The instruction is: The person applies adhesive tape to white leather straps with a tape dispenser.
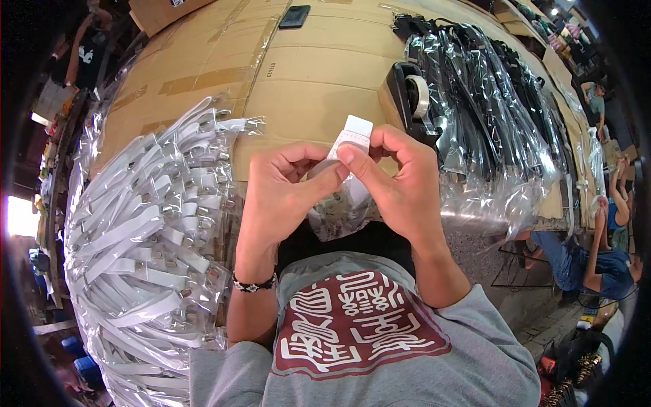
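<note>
Between my two hands, just above the near edge of the cardboard-covered table, is a white strap (351,138) with a stitched, rounded end pointing up and away from me. My left hand (288,193) pinches it low on its left side. From the right, my right hand (405,183) grips it, the thumb pressed on its face. Below the fingers hangs a clear plastic bag (339,216); the fingers partly hide where it meets the strap. Left of my hands lies a large heap of white straps (146,258) with metal clips, in clear plastic bags.
Bagged black straps (478,102) lie in a pile at the right. A black tape dispenser (400,102) with a roll stands beside them. Cardboard (319,74) covers the tabletop, with a dark phone (295,17) at the far side. Other people (603,210) sit farther right.
</note>
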Tool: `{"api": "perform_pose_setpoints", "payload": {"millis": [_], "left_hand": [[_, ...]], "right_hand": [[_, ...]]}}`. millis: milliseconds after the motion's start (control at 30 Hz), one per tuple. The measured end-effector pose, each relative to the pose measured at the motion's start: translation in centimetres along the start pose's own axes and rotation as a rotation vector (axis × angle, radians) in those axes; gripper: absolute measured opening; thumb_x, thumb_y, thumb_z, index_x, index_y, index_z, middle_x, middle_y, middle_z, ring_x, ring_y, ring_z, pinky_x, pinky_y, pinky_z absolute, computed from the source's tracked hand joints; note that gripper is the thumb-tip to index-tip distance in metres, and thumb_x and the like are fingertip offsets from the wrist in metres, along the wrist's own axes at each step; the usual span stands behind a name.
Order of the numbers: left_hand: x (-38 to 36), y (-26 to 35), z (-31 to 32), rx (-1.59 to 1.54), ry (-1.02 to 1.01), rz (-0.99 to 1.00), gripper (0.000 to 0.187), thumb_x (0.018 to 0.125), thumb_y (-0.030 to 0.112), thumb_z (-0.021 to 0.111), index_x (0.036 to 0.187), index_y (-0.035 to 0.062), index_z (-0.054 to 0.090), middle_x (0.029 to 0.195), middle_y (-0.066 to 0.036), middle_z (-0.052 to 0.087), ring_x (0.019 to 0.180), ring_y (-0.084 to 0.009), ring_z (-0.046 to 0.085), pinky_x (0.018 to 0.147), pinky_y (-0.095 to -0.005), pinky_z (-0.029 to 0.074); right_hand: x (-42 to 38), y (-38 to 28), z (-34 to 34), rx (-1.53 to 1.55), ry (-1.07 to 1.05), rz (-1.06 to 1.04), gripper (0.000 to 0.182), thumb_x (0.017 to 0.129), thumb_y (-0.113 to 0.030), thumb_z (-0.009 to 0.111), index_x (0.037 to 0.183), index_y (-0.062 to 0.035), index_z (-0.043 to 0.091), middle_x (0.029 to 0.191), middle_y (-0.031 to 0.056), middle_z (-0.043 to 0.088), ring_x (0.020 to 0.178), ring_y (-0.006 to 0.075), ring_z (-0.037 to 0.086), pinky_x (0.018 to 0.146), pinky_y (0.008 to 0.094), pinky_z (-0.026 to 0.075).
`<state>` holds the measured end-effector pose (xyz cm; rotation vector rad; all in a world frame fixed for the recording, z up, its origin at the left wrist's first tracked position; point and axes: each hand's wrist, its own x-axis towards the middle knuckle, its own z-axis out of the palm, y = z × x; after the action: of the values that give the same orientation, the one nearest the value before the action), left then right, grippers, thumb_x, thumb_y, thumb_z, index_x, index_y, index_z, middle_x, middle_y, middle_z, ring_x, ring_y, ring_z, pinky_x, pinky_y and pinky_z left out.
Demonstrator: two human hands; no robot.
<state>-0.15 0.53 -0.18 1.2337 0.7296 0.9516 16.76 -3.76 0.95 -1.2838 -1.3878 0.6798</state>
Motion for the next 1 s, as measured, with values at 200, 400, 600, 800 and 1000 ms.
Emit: {"api": "perform_pose_setpoints", "payload": {"millis": [200, 400, 600, 800, 1000], "left_hand": [[-0.1, 0.4, -0.6, 0.012, -0.012, 0.029, 0.016, 0.086, -0.003, 0.074, 0.102, -0.0064, 0.073, 0.095, -0.008, 0.074, 0.087, -0.0102, 0.066, 0.079, -0.0252, 0.052], [-0.1, 0.7, -0.5, 0.052, -0.049, 0.047, 0.014, 0.085, -0.001, 0.077, 0.099, -0.0054, 0.074, 0.093, -0.008, 0.074, 0.085, -0.0098, 0.065, 0.078, -0.0245, 0.051], [0.3, 1.0, -0.9, 0.171, -0.093, 0.048, 0.012, 0.084, 0.001, 0.080, 0.093, -0.0046, 0.075, 0.088, -0.006, 0.073, 0.078, -0.0082, 0.064, 0.071, -0.0227, 0.050], [0.4, 1.1, -0.9, 0.255, -0.085, -0.013, 0.015, 0.084, 0.001, 0.080, 0.096, -0.0055, 0.074, 0.089, -0.007, 0.073, 0.077, -0.0075, 0.064, 0.071, -0.0228, 0.051], [0.4, 0.7, -0.8, 0.252, -0.059, -0.001, 0.014, 0.084, 0.000, 0.078, 0.096, -0.0051, 0.074, 0.088, -0.006, 0.073, 0.077, -0.0067, 0.063, 0.069, -0.0218, 0.050]], "right_hand": [[-0.2, 0.3, -0.9, 0.148, -0.112, 0.027, 0.021, 0.090, -0.016, 0.071, 0.094, 0.0043, 0.068, 0.081, 0.0073, 0.070, 0.075, 0.0111, 0.063, 0.065, 0.0268, 0.048], [-0.2, 0.3, -1.4, 0.113, -0.140, 0.014, 0.018, 0.088, -0.012, 0.071, 0.095, 0.0042, 0.068, 0.082, 0.0061, 0.070, 0.076, 0.0106, 0.062, 0.068, 0.0265, 0.048], [-0.3, 0.8, -1.2, 0.127, -0.133, 0.013, 0.015, 0.087, -0.009, 0.073, 0.094, 0.0037, 0.069, 0.082, 0.0058, 0.070, 0.076, 0.0102, 0.062, 0.070, 0.0268, 0.049], [0.1, 0.7, -1.9, 0.234, -0.202, 0.162, 0.014, 0.088, -0.007, 0.073, 0.095, 0.0043, 0.070, 0.084, 0.0050, 0.071, 0.077, 0.0074, 0.061, 0.070, 0.0250, 0.050], [0.2, 0.9, -1.6, 0.397, -0.210, 0.291, 0.014, 0.090, -0.007, 0.073, 0.096, 0.0057, 0.071, 0.088, 0.0047, 0.072, 0.078, 0.0068, 0.063, 0.068, 0.0226, 0.050]]}}
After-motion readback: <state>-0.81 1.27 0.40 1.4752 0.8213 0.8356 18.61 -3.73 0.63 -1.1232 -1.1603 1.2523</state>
